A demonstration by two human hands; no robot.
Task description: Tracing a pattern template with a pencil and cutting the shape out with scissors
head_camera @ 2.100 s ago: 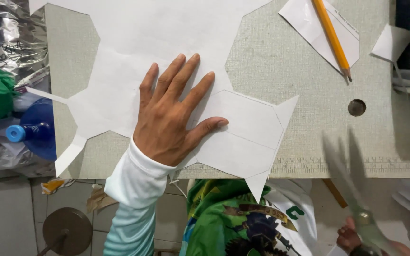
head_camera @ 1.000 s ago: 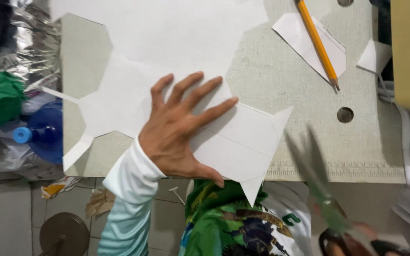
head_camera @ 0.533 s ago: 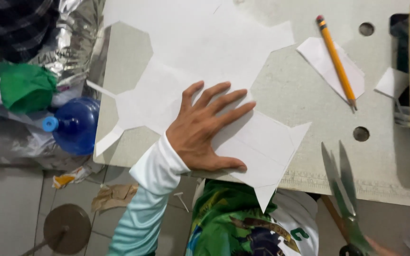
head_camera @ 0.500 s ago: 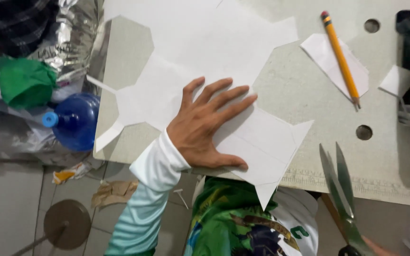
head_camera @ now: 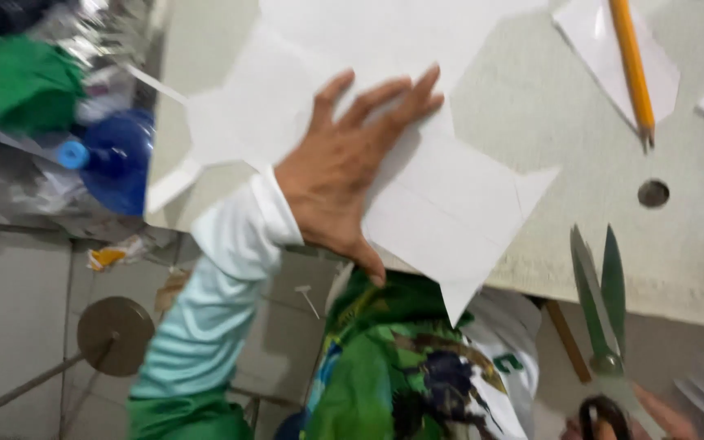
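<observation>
A translucent blue plastic bottle with a lighter blue cap is seen lying at the left (crumpled silvery foil wrapping is found above it).

There is one big white paper cutout, one pair of green scissors and one yellow pencil. Two small paper scraps lie near the pencil. One blue bottle lies beside the bench.

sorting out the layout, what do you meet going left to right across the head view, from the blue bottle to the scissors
blue bottle → left hand flat on the white cut paper → pencil → round hole in the table; lower right, open scissors in the right hand
</observation>
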